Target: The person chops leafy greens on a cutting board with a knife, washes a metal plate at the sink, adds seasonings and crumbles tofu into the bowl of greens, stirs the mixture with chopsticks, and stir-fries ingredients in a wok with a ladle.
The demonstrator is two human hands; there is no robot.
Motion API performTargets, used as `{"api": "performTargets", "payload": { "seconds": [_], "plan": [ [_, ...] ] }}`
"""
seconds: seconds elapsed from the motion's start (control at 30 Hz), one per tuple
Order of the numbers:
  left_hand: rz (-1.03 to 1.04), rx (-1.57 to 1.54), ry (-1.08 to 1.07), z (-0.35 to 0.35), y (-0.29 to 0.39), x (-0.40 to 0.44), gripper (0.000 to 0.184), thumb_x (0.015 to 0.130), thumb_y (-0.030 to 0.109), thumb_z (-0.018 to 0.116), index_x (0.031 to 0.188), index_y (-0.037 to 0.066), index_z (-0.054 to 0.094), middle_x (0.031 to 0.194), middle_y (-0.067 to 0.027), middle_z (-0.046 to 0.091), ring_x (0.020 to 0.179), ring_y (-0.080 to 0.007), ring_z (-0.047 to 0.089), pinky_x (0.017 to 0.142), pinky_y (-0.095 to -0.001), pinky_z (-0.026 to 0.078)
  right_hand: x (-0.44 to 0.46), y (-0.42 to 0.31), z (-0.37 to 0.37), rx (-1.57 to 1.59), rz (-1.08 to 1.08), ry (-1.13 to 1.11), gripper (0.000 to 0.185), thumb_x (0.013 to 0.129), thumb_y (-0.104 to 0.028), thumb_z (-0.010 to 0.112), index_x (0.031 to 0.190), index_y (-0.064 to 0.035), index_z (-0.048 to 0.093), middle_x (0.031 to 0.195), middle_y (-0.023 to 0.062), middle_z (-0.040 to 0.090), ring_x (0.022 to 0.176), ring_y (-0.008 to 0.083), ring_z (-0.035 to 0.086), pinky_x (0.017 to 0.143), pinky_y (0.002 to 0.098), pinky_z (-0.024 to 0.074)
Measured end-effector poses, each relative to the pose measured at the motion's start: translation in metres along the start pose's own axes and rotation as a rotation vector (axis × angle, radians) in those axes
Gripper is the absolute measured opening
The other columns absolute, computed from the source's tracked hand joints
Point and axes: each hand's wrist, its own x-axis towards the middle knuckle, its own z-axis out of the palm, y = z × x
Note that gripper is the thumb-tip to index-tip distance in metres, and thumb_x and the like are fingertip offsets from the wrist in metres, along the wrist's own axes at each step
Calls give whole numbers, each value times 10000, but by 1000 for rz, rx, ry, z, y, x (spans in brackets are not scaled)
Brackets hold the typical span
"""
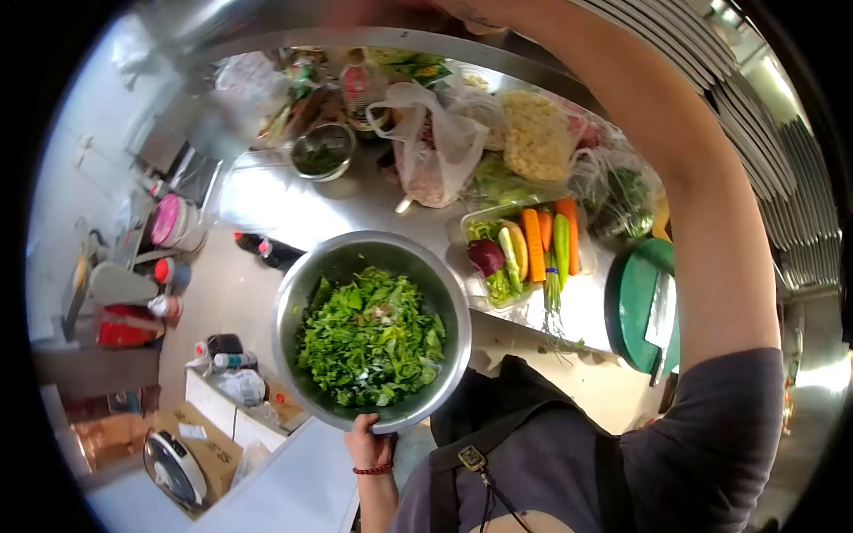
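Observation:
My left hand [366,446], with a red bead bracelet at the wrist, grips the near rim of a large steel bowl [429,282]. Chopped green leaves [369,342] fill much of this bowl, with some pale and brownish bits on top. The right arm [702,204] stretches up and across to the top edge of the view, where the hand's fingers cannot be made out. Beyond the bowl, a clear tray [500,303] holds carrots, a purple onion and other vegetables.
On the steel counter [267,200] are a small bowl of greens [322,162], a bottle [360,89] and bagged foods. A knife [660,311] lies on a green board [633,306] at right. Stacked plates [755,133] stand upper right; a boxed appliance [173,466] is lower left.

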Motion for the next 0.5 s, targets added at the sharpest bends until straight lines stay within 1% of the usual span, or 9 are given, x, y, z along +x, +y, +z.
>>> {"api": "performTargets", "payload": {
  "seconds": [0.13,0.17,0.23,0.3,0.33,0.37,0.43,0.47,0.5],
  "plan": [
    [45,-37,-90,-10,-11,2,63,709,-43,544,747,-39,494,790,-116,533,739,-258,558,712,-455,498,-29,-22,-22,-55,6,30,355,859,-434,507,913,-113,650,984,73,644,804,247,615,705,381,474],
    [13,-2,-48,11,17,20,73,708,-42,542,762,-41,493,795,-114,533,738,-254,557,714,-444,496,3,2,-11,-44,30,15,351,860,-426,507,917,-110,648,981,74,644,805,248,614,706,380,474],
    [-11,41,-26,6,20,13,84,707,-41,541,776,-43,492,800,-112,534,736,-250,557,716,-434,494,0,9,-12,-54,61,9,342,864,-412,508,926,-104,644,975,78,642,807,250,612,709,378,474],
    [-86,19,-70,2,13,15,104,706,-47,532,803,-47,493,812,-111,538,743,-246,558,723,-418,494,-2,8,-16,-86,72,9,333,867,-397,508,935,-99,640,970,81,641,809,252,610,712,377,473],
    [-158,-5,-49,-4,13,19,332,684,-81,513,1006,-13,468,872,-107,526,773,-271,568,701,-449,513,-3,7,-16,-103,78,0,329,868,-390,508,940,-96,638,967,83,640,810,254,609,714,376,473],
    [-150,-16,-56,-4,16,16,332,684,-81,513,1006,-13,468,872,-107,526,773,-271,568,701,-449,513,-4,3,-18,-112,79,-2,325,870,-382,509,945,-93,636,964,84,639,811,255,608,715,376,473],
    [-197,-30,-69,3,24,23,335,683,-77,520,1009,-11,474,855,-105,530,759,-262,576,682,-449,519,8,9,-9,-131,92,-2,317,873,-368,509,954,-87,632,958,88,638,813,257,607,718,374,472],
    [-145,-37,-78,4,22,24,320,690,-71,521,1002,-13,480,841,-103,532,751,-261,578,669,-453,521,10,10,-8,-141,91,4,313,874,-360,509,958,-84,630,955,89,637,813,258,606,720,373,472],
    [-144,-39,-83,3,18,20,320,690,-71,521,1002,-13,480,841,-103,532,751,-261,578,669,-453,521,7,6,-11,-150,86,16,309,876,-353,509,963,-82,628,952,91,636,814,259,605,722,373,472]
  ]
}}
